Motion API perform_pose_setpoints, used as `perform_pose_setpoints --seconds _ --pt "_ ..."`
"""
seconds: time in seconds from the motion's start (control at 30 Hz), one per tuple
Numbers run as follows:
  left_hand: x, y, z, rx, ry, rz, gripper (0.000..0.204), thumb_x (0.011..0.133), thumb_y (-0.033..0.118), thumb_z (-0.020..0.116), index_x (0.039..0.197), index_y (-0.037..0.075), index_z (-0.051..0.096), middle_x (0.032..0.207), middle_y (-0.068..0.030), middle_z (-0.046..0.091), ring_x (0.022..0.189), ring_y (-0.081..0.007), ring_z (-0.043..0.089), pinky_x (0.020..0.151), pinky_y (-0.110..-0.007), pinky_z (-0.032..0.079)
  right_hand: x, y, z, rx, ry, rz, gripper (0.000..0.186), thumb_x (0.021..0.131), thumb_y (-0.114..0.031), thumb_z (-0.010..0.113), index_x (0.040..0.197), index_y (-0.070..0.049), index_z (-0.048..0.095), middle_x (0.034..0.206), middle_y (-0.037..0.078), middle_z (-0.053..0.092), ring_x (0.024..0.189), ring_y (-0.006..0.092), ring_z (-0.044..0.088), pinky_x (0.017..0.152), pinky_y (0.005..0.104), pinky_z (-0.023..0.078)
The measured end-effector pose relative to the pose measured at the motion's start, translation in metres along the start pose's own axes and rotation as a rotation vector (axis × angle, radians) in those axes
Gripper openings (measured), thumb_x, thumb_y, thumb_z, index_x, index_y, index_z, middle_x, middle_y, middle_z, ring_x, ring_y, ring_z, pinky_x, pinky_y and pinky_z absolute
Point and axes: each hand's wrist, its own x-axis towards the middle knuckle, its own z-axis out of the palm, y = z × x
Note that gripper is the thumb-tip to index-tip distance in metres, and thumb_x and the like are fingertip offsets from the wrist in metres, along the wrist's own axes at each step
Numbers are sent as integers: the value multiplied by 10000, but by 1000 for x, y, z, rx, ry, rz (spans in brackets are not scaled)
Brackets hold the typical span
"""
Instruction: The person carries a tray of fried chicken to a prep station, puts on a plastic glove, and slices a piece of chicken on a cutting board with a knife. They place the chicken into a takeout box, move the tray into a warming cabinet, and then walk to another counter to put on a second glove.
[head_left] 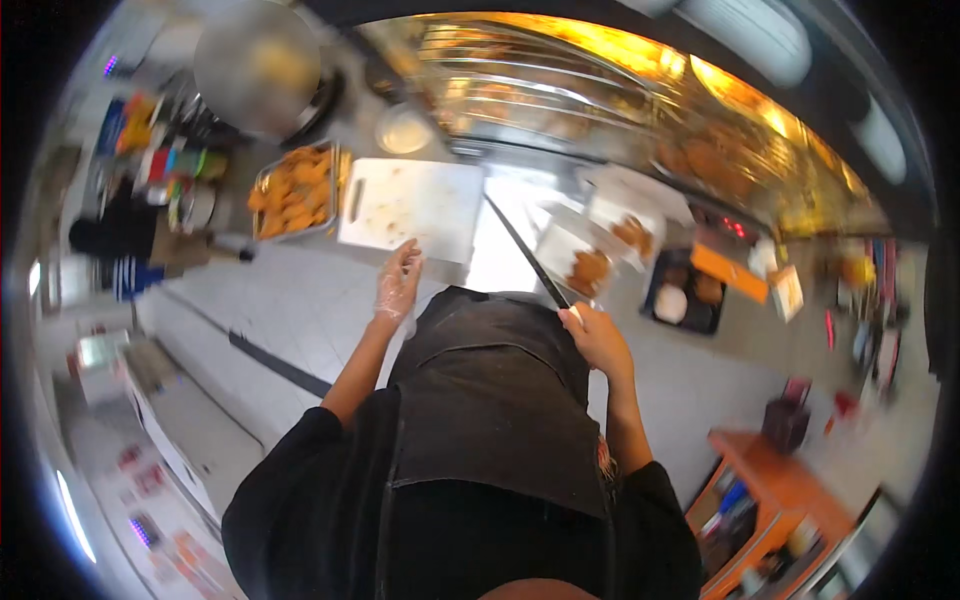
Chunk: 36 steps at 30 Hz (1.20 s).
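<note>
Holding a long, dark-bladed knife [530,254] clamped by its handle in the right hand [602,342] — tip just beside a white cutting board [450,205]. Near the board's front edge, the gloved left hand [397,285], loosely half-curled — farther left, a tray [335,190] of fried pieces [295,190].

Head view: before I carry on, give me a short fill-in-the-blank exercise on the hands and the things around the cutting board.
1. The long-bladed tool gripped by the right hand is a ____.
2. The left hand wears a see-through ____.
3. The cutting board is ____ in colour.
4. The metal tray heaped with browned pieces lies to the board's ____.

Missing words: knife; glove; white; left.
</note>
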Motion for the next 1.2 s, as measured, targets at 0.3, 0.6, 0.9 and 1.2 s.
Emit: perform_pose_setpoints --seconds 0.3,0.6,0.9,1.2 --pt "39 -103 -108 -100 142 -142 419 1014 172 654 1416 74 585 1183 -129 720 1014 -216 698 877 -358 555 178 -132 116 323 -38 70 327 1051 -332 614 982 -14 643 571 39 545 416 122 529 376 298 403" --pt "160 -181 -226 -228 79 18 416 1004 153 658 1399 43 591 1208 -140 700 1044 -243 698 921 -365 554 385 -190 230 173 526 7 298 1001 -281 707 904 -15 612 608 51 580 469 125 573 413 303 437" --pt "196 -236 -323 -81 59 18 407 1007 200 653 1375 33 604 1171 -157 722 1036 -264 702 929 -389 552 610 -248 167 -243 949 269 397 921 -340 752 1071 14 651 1032 273 718 988 468 696 843 532 558" --pt "200 -251 -333 -327 112 6 418 1067 231 590 1417 5 557 1241 -148 676 1074 -221 645 975 -365 511 579 -259 190 -507 1043 98 441 912 -214 686 1287 -14 568 1154 237 583 1160 430 556 995 531 515"
